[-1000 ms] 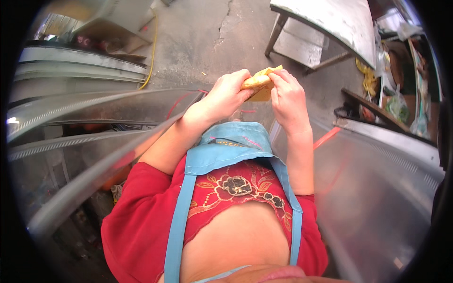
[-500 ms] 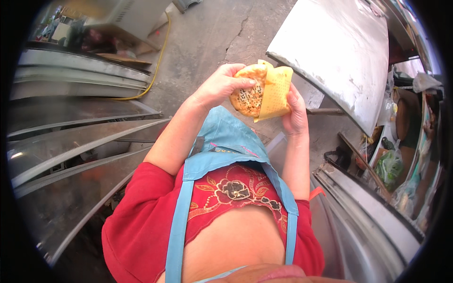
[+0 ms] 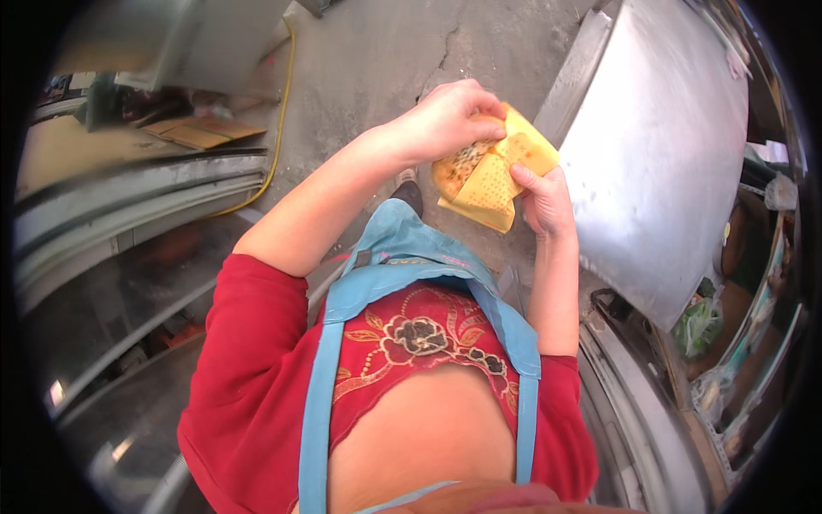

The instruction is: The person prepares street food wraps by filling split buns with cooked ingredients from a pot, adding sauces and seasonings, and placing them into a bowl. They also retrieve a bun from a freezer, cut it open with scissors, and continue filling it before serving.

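Since the earlier frame, the left hand (image 3: 462, 122) has moved from the face of the flatbread (image 3: 459, 174) to the far end of the yellow paper bag's (image 3: 494, 190) mouth, and less bread shows outside the paper. The bag is now tilted, and more of the metal worktop (image 3: 655, 150) shows beyond the right hand (image 3: 545, 195).

The relation that matters is bread to bag mouth. The flatbread lies between the hands, partly inside the bag, its seeded side showing below the left hand. The mouth opens toward the left-hand side, its edge slanting from the left fingertips down toward the body. The left hand is nearer the exposed bread; the right is at the bag's opposite side.

The left hand's fingers are curled, pinching the bag's edge; whether they also hold bread, I cannot tell. The right hand grips the bag, thumb on the front, other fingers mostly hidden behind.
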`<state>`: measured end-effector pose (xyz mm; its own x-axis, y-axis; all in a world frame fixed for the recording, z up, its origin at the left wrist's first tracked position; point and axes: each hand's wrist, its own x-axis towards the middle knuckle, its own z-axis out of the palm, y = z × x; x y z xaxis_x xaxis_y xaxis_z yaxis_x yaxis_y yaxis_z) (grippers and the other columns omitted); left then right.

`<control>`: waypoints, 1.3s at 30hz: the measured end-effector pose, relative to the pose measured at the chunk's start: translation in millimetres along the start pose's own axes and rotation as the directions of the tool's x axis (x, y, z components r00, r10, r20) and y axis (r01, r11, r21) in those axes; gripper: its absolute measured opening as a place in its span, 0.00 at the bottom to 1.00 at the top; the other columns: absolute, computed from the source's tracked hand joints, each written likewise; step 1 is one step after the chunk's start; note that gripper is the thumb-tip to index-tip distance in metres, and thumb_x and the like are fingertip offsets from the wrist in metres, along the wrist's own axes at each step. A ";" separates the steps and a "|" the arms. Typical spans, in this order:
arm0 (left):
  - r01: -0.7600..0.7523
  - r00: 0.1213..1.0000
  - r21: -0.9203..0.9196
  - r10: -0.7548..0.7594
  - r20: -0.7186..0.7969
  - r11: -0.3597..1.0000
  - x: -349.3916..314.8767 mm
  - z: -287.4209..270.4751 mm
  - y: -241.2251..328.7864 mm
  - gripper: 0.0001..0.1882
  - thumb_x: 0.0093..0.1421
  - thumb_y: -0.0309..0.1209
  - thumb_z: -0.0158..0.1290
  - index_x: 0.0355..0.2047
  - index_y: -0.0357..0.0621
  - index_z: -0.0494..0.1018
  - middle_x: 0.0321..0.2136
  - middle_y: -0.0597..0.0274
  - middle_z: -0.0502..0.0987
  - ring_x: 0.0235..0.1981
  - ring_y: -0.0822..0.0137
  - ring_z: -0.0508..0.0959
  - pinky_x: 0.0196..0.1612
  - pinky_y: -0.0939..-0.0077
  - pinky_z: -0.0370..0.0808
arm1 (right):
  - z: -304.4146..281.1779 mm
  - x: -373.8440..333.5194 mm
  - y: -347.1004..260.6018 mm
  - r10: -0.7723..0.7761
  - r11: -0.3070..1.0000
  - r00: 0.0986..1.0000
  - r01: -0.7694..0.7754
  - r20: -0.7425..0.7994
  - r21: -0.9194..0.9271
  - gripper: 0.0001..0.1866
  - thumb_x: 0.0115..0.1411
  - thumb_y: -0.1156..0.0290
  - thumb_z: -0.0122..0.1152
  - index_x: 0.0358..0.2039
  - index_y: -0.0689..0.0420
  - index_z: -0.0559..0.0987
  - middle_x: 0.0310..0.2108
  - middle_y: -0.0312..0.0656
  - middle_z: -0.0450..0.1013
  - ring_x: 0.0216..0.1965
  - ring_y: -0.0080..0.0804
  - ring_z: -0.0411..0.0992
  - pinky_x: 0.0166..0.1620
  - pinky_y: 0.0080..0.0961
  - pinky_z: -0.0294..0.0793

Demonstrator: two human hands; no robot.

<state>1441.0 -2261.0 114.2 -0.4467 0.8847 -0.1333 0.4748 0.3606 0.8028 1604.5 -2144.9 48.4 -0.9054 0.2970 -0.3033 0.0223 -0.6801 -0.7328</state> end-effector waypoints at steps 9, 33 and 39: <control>0.187 0.947 -0.777 -0.322 -0.020 0.601 130.8 -125.7 -105.2 0.23 0.52 0.25 0.53 0.51 0.39 0.65 0.43 0.58 0.72 0.45 0.65 0.73 0.43 0.70 0.74 | 37.9 210.1 -44.5 -0.262 0.817 0.925 0.365 -0.275 0.447 0.24 0.57 0.76 0.55 0.55 0.56 0.65 0.51 0.38 0.67 0.53 0.34 0.65 0.56 0.38 0.64; 0.025 0.991 -0.995 0.127 0.037 0.097 785.1 -367.3 -179.8 0.35 0.50 0.33 0.59 0.57 0.42 0.58 0.52 0.60 0.66 0.53 0.66 0.67 0.53 0.68 0.65 | -15.1 796.0 -414.4 -0.702 0.683 0.639 0.480 -0.315 -0.550 0.06 0.47 0.81 0.60 0.29 0.63 0.76 0.34 0.37 0.68 0.38 0.27 0.66 0.46 0.21 0.64; 0.176 0.984 -0.981 0.051 0.172 -0.078 989.1 -374.2 -158.0 0.23 0.63 0.39 0.46 0.55 0.43 0.59 0.53 0.62 0.65 0.55 0.66 0.64 0.58 0.65 0.58 | -63.8 944.6 -523.0 -0.784 0.595 0.460 0.370 -0.416 -0.713 0.06 0.48 0.79 0.60 0.29 0.64 0.75 0.37 0.39 0.69 0.43 0.32 0.64 0.49 0.27 0.62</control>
<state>640.5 -1553.4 73.0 -0.2848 0.9395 -0.1902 -0.8599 -0.1627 0.4839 764.6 -1465.9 106.4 -0.2579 0.9489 0.1818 -0.0198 0.1829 -0.9829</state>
